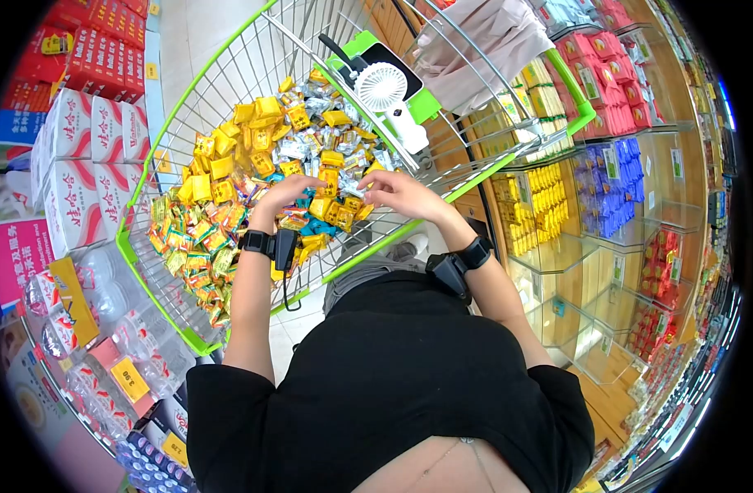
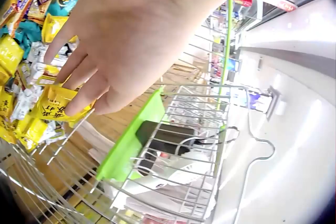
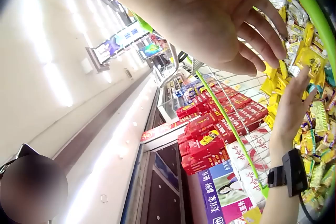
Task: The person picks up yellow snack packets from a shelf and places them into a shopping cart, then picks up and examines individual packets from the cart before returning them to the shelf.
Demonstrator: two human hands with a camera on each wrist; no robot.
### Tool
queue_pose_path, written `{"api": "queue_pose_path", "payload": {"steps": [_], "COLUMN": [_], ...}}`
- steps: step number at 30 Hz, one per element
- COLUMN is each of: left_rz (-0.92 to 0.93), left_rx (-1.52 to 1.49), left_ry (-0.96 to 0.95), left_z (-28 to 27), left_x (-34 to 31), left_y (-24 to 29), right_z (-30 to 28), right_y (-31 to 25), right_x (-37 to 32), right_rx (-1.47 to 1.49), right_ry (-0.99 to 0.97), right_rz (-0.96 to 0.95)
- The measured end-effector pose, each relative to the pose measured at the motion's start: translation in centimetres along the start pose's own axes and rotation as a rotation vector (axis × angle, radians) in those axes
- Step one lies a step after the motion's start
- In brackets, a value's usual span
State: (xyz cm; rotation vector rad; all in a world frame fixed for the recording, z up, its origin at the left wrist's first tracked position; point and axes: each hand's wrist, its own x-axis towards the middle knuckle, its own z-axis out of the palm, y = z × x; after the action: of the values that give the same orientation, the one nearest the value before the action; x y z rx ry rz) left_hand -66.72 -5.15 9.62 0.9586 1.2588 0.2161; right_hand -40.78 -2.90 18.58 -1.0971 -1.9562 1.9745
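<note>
Wrapped sweets in yellow, silver, teal and mixed colours fill a green-rimmed wire cart [image 1: 123,238]. My left hand [image 1: 286,194] is over the middle of the pile, fingers loosely bent; in the left wrist view that hand [image 2: 123,40] has its fingertips at a yellow packet [image 2: 55,103], and whether it grips it I cannot tell. Across from it, my right hand [image 1: 403,195] hovers at the pile's edge by some yellow packets [image 1: 340,215]. The right wrist view shows the right hand [image 3: 220,19] with fingers relaxed and apart, holding nothing visible.
A white handheld fan [image 1: 381,87] and a pinkish cloth bag [image 1: 483,49] lie at the cart's handle end. Shelves of packaged goods [image 1: 610,185] stand on the right. Stacked white and red cartons [image 1: 73,201] and bottle packs [image 1: 138,337] line the left.
</note>
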Motion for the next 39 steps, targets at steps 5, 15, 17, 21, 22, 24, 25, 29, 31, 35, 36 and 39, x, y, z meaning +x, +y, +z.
{"api": "queue_pose_path", "payload": {"steps": [5, 15, 17, 21, 22, 24, 25, 29, 31, 35, 36, 39], "left_rz": [0.112, 0.487, 0.552, 0.638, 0.638, 0.652, 0.652, 0.721, 0.735, 0.695, 0.693, 0.668], "left_rx": [-0.043, -0.283, -0.272, -0.291, -0.289, -0.29, -0.288, -0.253, -0.215, -0.122, -0.118, -0.125], "left_ry": [0.027, -0.026, -0.049, -0.062, -0.064, -0.063, -0.063, -0.074, -0.104, -0.362, -0.371, -0.383], "left_z": [-0.4, 2.1, 2.8, 3.7, 3.8, 4.2, 4.4, 5.3, 5.8, 6.6, 7.0, 7.3], "left_x": [-2.6, -9.0, -9.7, -10.8, -11.0, -11.4, -11.5, -11.2, -11.1, -10.6, -10.5, -10.3], "left_y": [2.3, 8.8, 9.5, 10.3, 10.5, 10.9, 11.0, 10.9, 11.1, 11.5, 11.5, 11.0], "right_z": [-0.2, -0.1, -0.1, -0.3, -0.3, -0.3, -0.3, -0.6, -0.7, -0.9, -1.0, -1.0], "right_y": [0.2, -1.0, -1.2, -1.9, -2.0, -2.3, -2.7, -4.1, -4.2, -4.3, -4.1, -4.1], "right_x": [-0.5, -1.9, -2.1, -3.0, -3.2, -3.5, -3.8, -4.6, -4.6, -4.7, -4.8, -4.9], "right_rx": [-0.013, 0.011, 0.031, 0.122, 0.122, 0.244, 0.245, 0.343, 0.307, 0.39, 0.368, 0.368], "right_ry": [0.042, 0.139, 0.149, 0.106, 0.108, 0.102, 0.102, 0.133, 0.163, 0.271, 0.289, 0.33], "right_rz": [-0.037, -0.041, -0.09, -0.202, -0.202, -0.241, -0.243, -0.281, -0.295, -0.317, -0.28, -0.272]}}
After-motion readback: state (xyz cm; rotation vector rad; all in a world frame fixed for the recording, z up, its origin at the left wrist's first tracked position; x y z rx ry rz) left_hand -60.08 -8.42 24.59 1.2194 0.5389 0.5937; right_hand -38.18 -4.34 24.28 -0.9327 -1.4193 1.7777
